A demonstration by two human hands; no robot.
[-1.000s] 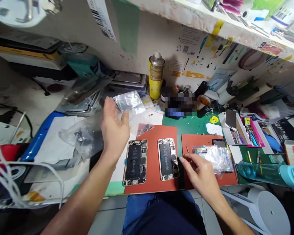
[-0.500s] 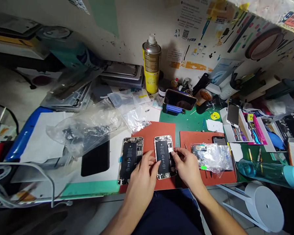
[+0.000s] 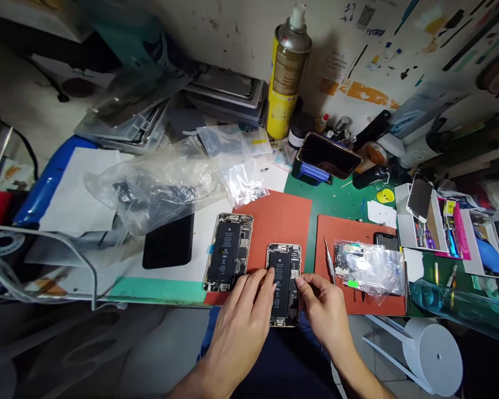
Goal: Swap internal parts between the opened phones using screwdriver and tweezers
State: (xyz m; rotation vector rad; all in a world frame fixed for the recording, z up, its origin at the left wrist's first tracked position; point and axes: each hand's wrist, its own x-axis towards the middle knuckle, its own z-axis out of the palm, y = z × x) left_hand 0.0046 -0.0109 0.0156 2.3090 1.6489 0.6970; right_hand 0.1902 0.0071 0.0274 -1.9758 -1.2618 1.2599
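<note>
Phone (image 3: 285,288), opened, battery bared, sits between both hands, long axis running almost straight away from the body. Left hand (image 3: 247,302) bends its fingers onto the left edge; right hand (image 3: 321,299) pinches the right edge, thumb and forefinger. Both grip it; neither hand is nearer. Near end reaches past the front edge of the tabletop (image 3: 335,202); can't tell if lifted or just overhanging. Fingers underneath hidden.

Second phone (image 3: 228,252), also opened, lies just left of and beyond the left hand, not held, far end leaning right. Screwdriver (image 3: 329,260) just beyond the right hand, bagged parts (image 3: 372,269) to that hand's right. Black slab (image 3: 168,244) farther out, left of the left hand.

Writing: Apple logo and recycling symbol on the held phone's battery, same pair on the second phone's; small print between too tiny to read. Spray can (image 3: 289,72) well beyond both hands, label unreadable. Wall code and scribbles (image 3: 365,16) farther still, blurred.
</note>
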